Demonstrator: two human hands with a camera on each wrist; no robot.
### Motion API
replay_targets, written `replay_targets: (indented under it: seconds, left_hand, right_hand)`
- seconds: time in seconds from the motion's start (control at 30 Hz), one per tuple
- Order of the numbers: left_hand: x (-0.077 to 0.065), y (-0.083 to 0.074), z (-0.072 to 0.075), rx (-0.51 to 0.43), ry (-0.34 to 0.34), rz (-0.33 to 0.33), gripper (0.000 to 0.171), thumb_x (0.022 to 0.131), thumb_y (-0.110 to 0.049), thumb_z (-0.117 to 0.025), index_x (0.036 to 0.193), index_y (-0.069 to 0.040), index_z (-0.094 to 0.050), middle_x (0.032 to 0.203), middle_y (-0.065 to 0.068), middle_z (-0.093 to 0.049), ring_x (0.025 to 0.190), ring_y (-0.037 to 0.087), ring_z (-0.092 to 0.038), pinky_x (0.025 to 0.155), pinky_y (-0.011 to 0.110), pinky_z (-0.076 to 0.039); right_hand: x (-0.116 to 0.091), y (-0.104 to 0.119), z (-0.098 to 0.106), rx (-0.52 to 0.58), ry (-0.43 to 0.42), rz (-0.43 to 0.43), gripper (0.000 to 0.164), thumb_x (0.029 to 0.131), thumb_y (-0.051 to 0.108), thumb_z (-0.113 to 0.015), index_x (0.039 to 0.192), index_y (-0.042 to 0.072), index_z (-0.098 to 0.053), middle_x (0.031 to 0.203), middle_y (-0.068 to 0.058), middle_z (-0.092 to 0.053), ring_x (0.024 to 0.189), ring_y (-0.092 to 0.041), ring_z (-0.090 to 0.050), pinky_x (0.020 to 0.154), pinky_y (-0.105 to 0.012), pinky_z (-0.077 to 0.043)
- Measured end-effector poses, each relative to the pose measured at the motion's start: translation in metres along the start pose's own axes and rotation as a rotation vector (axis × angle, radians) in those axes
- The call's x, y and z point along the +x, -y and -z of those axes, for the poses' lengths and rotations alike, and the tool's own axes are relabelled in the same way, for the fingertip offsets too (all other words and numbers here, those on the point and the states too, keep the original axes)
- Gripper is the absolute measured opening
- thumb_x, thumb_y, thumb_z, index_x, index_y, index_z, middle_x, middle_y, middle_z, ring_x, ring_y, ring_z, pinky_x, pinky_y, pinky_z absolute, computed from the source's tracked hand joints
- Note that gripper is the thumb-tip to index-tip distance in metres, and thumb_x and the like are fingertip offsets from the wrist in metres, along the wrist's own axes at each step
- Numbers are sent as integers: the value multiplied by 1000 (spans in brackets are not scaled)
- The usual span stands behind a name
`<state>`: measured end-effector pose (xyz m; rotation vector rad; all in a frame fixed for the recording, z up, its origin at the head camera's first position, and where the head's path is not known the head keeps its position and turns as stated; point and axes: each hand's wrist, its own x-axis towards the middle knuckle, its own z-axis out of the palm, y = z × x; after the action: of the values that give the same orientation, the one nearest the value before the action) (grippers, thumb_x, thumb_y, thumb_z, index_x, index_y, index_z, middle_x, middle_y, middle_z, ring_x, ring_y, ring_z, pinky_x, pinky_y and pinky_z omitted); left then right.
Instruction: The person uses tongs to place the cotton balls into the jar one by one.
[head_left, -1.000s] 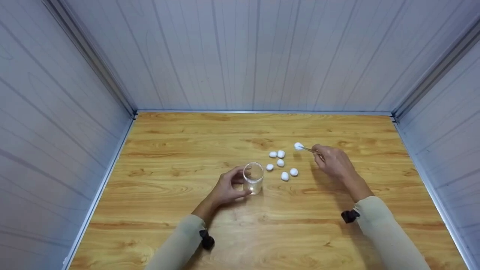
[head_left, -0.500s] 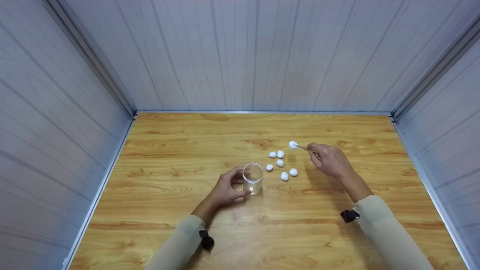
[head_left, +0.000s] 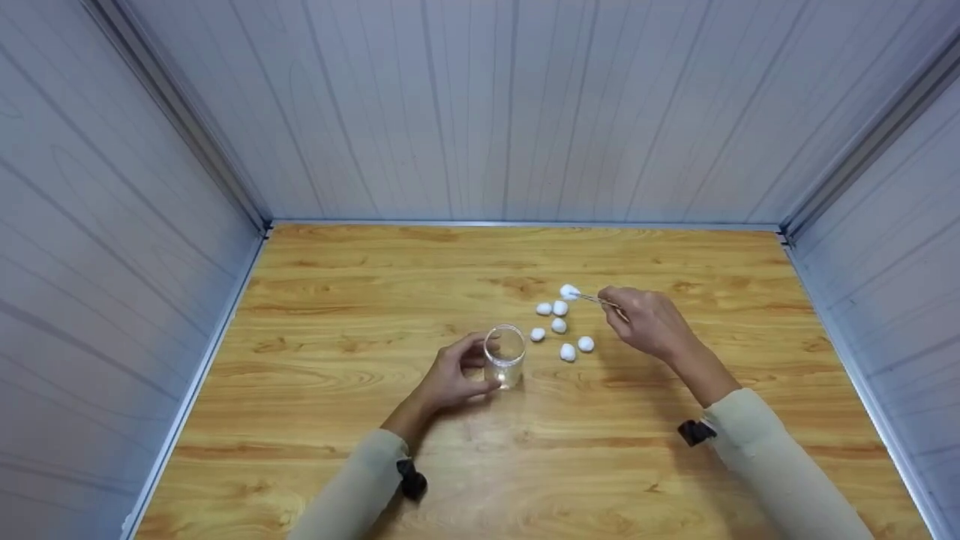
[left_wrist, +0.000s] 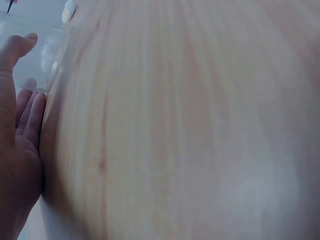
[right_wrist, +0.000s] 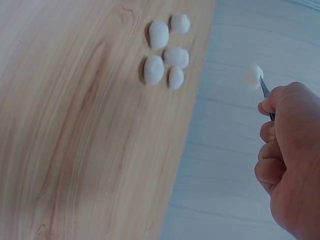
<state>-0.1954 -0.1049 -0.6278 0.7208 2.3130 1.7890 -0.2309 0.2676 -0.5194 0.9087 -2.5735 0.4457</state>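
Observation:
My left hand (head_left: pixel 454 375) holds a clear, open-topped jar (head_left: pixel 504 371) upright on the table, thumb on the near side and fingers on the far side. In the left wrist view, white shapes (left_wrist: pixel 48 54) show through the jar's wall. My right hand (head_left: pixel 649 322) pinches a pair of metal tweezers (head_left: pixel 589 298), whose tips hold a white cotton ball (head_left: pixel 568 292). That ball is raised off the table, as the right wrist view shows. Several more cotton balls (head_left: pixel 559 325) lie loosely grouped between the jar and my right hand.
The wood-grain table (head_left: pixel 337 285) is bounded by pale panel walls at the back (head_left: pixel 480 112) and on both sides. Each sleeve cuff has a black wrist camera, left (head_left: pixel 411 480) and right (head_left: pixel 696 432).
My right hand has moved left with the tweezers and the cotton ball, bringing it behind the loose ones. The left hand and jar have stayed in place.

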Motion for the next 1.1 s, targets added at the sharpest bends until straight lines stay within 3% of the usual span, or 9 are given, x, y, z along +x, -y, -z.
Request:
replay_targets:
  seconds: [0.17, 0.4, 0.7, 1.1]
  left_hand:
    - [-1, 0, -1, 2, -1, -15, 68, 89, -6, -94, 149, 2, -63, 139, 26, -76, 132, 47, -74, 111, 50, -68]
    - [0, -2, 0, -14, 17, 11, 68, 90, -7, -92, 152, 0, -62, 142, 26, -75, 134, 45, -74, 113, 50, -67]
    - [-1, -3, 0, -2, 2, 28, 71, 89, -5, -93, 153, -1, -63, 143, 24, -76, 136, 43, -73, 114, 49, -66]
    - [0, -1, 0, -7, -4, 24, 70, 88, -4, -93, 151, -1, -64, 141, 25, -77, 134, 44, -74, 112, 49, -67]
  right_hand:
    - [3, 7, 1, 2, -13, 28, 12, 102, 3, -77, 114, 1, -78, 95, -14, -84, 68, -22, -74, 56, -39, -62]
    - [9, 18, 5, 39, -41, 72, 9, 103, 2, -76, 111, 2, -80, 92, -12, -84, 66, -19, -72, 54, -36, -60]
    - [16, 34, 10, 81, -36, 142, 12, 102, 1, -78, 114, 1, -80, 99, -14, -86, 71, -20, -77, 57, -37, -64]
    - [19, 57, 9, 95, -45, 234, 17, 99, 2, -81, 114, 7, -78, 85, -8, -79, 52, -10, -55, 46, -23, -45]
